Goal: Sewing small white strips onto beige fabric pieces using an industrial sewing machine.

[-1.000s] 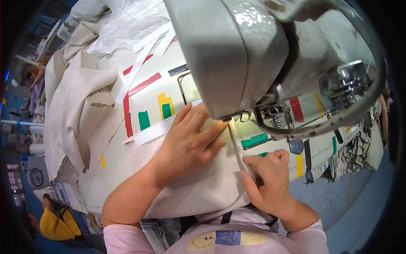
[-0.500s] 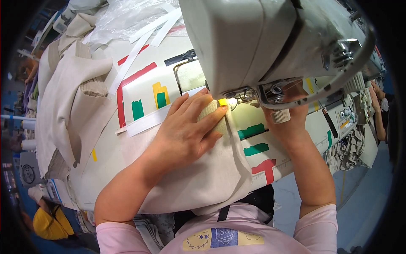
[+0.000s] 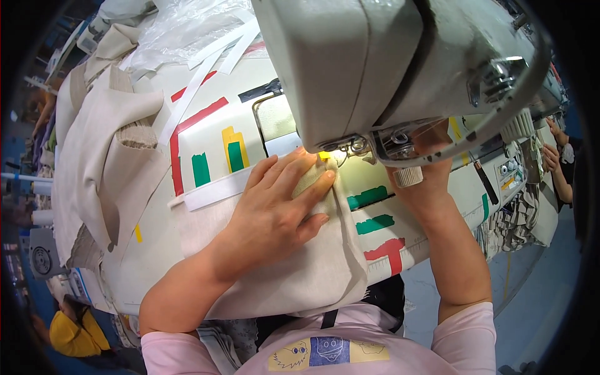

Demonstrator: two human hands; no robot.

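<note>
My left hand (image 3: 275, 206) lies palm down on a beige fabric piece (image 3: 281, 284), its fingers a little apart and their tips close to the needle area of a sewing machine (image 3: 331, 69). A white strip (image 3: 215, 190) runs along the fabric's far edge and passes under that hand. Just beyond the fingertips, a small yellow piece (image 3: 324, 155) sits beside the lit presser foot. My right hand (image 3: 422, 178) reaches behind the machine's head and its knurled knob; its fingers are hidden there. The fabric's near side hangs over the table edge towards my lap.
Stacked beige fabric (image 3: 103, 159) lies at the left. Loose white strips (image 3: 190, 103) and clear plastic (image 3: 181, 34) lie at the back. Coloured tape marks the table (image 3: 150, 269). A dark-handled tool (image 3: 486, 181) rests at the right. Another person's hands (image 3: 551, 156) show at far right.
My left hand has slid slightly towards me, away from the presser foot. The white strip's left end now lies closer to the fabric's corner. My right hand stays behind the machine's head.
</note>
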